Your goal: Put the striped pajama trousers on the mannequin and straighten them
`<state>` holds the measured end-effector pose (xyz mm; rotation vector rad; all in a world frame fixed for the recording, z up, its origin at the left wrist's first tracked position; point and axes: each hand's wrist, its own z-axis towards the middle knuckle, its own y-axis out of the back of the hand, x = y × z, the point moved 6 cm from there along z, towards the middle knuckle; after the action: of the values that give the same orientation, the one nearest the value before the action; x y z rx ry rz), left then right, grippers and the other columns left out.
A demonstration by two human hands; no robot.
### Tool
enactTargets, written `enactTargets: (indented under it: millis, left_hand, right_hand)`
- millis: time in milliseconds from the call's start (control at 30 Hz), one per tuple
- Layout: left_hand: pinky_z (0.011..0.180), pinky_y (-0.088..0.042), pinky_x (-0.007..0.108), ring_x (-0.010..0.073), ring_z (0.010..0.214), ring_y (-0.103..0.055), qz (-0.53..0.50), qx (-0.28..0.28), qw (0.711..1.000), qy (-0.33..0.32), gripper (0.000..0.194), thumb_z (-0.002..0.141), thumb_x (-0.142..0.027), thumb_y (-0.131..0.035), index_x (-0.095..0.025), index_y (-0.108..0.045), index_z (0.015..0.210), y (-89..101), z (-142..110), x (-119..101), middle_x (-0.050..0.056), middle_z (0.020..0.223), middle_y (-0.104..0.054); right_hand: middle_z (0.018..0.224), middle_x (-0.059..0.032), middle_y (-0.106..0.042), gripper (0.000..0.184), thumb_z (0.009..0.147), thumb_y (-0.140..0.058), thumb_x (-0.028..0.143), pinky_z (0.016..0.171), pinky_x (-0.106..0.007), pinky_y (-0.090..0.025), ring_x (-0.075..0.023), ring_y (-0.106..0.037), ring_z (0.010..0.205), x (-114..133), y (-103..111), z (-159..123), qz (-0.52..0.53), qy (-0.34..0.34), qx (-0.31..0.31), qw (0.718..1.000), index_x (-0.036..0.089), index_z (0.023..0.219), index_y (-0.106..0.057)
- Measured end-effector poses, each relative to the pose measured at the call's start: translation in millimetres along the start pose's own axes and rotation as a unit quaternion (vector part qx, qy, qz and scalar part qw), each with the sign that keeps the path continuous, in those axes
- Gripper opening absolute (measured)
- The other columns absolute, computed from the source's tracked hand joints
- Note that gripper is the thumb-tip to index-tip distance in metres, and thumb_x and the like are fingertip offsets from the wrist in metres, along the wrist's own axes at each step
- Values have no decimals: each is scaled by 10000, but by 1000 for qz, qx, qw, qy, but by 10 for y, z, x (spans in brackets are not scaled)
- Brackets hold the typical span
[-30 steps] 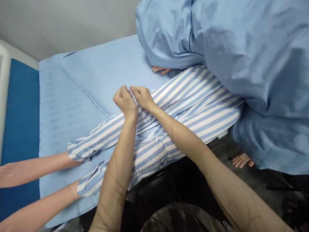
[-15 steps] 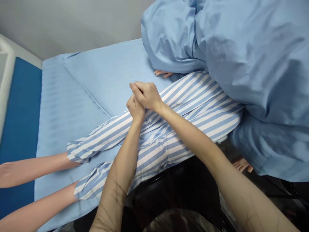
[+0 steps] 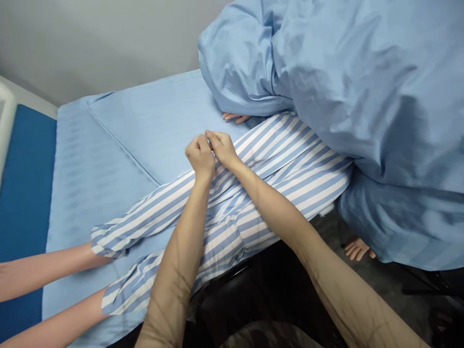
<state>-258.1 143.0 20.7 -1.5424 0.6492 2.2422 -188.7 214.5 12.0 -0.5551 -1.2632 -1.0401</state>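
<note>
Curling inward, the fingers of both hands are kept in loose fists over the far leg of the blue-and-white striped trousers. The left hand and the right hand are held just beside each other; whether they touch, or whether anything is gripped, cannot be told, since both palms are hidden.

The trousers are worn by a figure stretched out on a bed spread with blue cloth, and run from the near left toward the far right. Parts of both trouser legs are covered by the left forearm and the right forearm.

Two bare shins are seen at the left, with both feet cut off by the edge of view. The figure's upper body is hidden under a bunched blue quilt, cut off at the right. Two more hands are partly shown at its edges: one far hand on the bed, and one near hand beyond the bed's near side.

One blue panel is seen at the far left, beside a cropped white frame. A black shape at the near side is too dark to be made out.
</note>
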Motion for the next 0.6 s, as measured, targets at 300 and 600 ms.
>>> enactTargets:
  millis: [300, 600]
  left_hand:
    - [533, -194, 271, 81, 515, -245, 31, 17, 999, 2, 379, 858, -218, -417, -194, -264, 512, -40, -63, 250, -52, 484, -248]
    - [528, -229, 261, 87, 515, -246, 29, 12, 999, 0, 400, 857, -228, -440, -196, -260, 500, -34, -105, 200, -48, 493, -213]
  right_hand:
    - [588, 39, -388, 473, 980, -338, 484, 627, -216, -315, -95, -407, 604, 245, 6, 26, -124, 17, -24, 992, 189, 623, -437]
    - [578, 7, -453, 469, 1000, -319, 443, 634, -226, -329, -132, -510, 660, 189, 339, -6, -217, 43, -63, 973, 196, 631, -472]
